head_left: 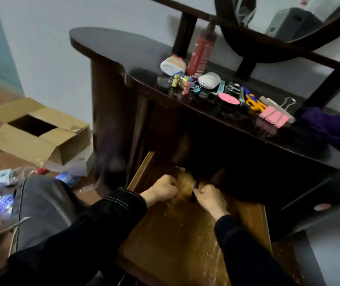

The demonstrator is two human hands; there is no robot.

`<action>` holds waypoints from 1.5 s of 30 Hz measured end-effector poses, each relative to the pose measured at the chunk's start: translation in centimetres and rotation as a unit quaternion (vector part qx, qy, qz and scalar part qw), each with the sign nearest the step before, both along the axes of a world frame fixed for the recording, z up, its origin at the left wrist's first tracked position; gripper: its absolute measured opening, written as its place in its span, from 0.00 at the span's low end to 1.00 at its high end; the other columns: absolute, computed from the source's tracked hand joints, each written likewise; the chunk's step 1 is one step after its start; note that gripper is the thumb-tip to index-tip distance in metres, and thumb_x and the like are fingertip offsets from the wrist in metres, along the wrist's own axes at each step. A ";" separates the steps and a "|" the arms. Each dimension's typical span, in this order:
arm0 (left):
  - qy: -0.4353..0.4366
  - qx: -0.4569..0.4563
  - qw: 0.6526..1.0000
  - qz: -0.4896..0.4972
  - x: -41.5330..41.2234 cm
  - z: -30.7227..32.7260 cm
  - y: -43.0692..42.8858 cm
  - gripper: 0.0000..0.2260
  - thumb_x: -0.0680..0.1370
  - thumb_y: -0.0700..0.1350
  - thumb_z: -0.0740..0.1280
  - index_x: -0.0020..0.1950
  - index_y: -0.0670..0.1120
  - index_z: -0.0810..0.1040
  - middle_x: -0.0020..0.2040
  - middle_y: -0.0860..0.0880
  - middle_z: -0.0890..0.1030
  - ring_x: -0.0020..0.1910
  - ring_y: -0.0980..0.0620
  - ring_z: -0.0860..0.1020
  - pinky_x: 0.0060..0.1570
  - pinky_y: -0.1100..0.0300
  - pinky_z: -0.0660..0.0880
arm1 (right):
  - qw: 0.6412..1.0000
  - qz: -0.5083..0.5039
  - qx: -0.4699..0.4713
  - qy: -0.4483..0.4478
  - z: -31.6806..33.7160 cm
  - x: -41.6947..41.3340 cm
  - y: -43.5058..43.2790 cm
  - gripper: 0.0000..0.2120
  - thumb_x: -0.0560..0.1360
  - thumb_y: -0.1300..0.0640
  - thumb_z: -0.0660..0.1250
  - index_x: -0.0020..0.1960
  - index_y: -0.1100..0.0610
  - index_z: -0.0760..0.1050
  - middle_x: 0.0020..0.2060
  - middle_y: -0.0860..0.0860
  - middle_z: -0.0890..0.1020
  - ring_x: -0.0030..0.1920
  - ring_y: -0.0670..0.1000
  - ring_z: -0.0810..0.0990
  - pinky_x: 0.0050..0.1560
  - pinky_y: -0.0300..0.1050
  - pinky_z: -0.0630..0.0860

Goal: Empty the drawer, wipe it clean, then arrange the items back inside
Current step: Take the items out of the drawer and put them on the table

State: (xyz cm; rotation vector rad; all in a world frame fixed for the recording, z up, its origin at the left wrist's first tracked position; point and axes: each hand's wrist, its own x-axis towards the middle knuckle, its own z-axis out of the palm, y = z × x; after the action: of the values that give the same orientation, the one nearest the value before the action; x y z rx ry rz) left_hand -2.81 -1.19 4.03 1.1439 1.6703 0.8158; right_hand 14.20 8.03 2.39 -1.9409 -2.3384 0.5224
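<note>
My right hand (210, 198) pinches a dark stick (193, 194) near the back edge of the drawer (175, 234). My left hand (164, 188) is curled, around what I cannot tell. A weak pinch could drop it.

— What sits on the dark surface (123, 50)?
— A red bottle (201, 52), small coloured binder clips (183, 83), a white case (209, 80), yellow-handled scissors (253, 103), a big pink clip (274, 116), and a purple cloth (328, 126) at the right end.
</note>
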 end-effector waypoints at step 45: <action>-0.383 -0.120 0.866 0.297 -0.1 -3.3 0.2 0.08 0.82 0.41 0.56 0.46 0.42 0.71 0.31 0.47 0.70 0.25 0.51 0.65 0.25 0.60 0.62 | 0.991 0.098 0.006 -0.091 -4.5 -8.6 6.2 0.20 0.86 0.50 0.51 0.72 0.56 0.70 0.64 0.58 0.79 0.62 0.59 0.79 0.59 0.52 0.73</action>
State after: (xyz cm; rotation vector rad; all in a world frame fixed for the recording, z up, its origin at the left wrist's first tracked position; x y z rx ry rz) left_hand -2.94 -1.00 0.74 0.0438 1.3563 1.1994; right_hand 5.57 14.27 -2.12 -1.8350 -2.6562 0.3558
